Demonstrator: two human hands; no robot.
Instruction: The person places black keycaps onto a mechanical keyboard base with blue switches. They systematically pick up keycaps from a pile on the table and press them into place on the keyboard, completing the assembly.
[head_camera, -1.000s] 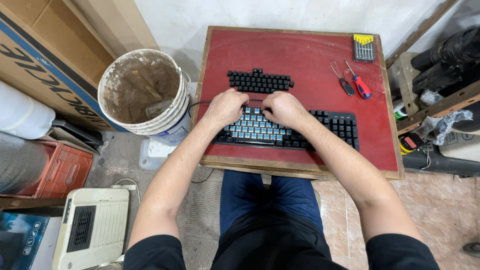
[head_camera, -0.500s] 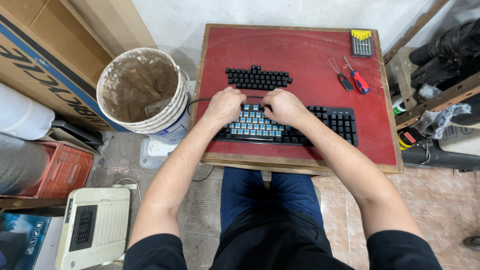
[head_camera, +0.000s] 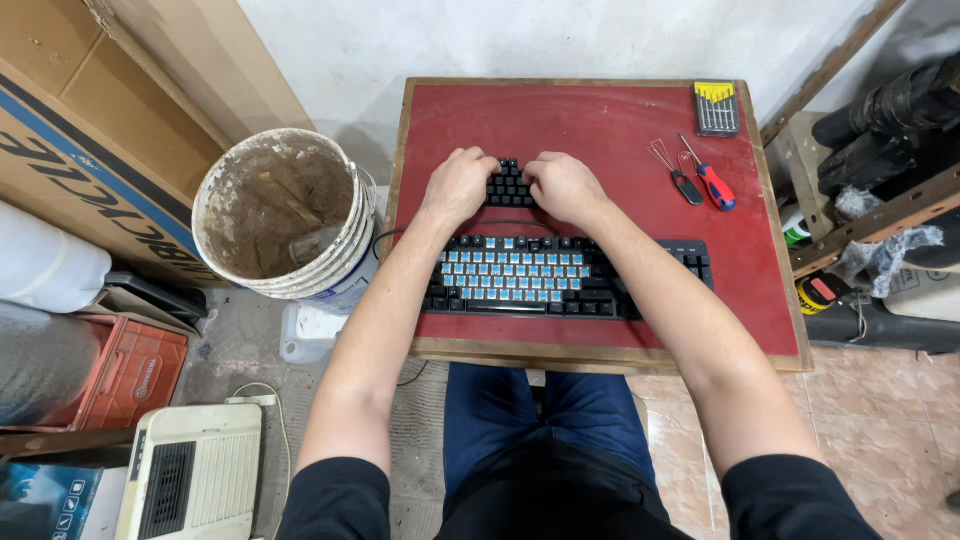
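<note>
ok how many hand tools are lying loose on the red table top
2: a red-handled screwdriver and a black-handled wire keycap puller, side by side right of the right hand. The boxed screwdriver set isn't counted.

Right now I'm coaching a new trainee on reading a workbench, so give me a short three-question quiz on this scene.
1. True or false: both hands rest on the pile of loose black keycaps behind the keyboard.
2. Which tool lies nearest the right hand? A) keycap puller B) red-handled screwdriver C) screwdriver set
3. What stands on the floor beside the left hand side of the red table?

Key: 1 true; 2 A; 3 a dirty white bucket.
</note>
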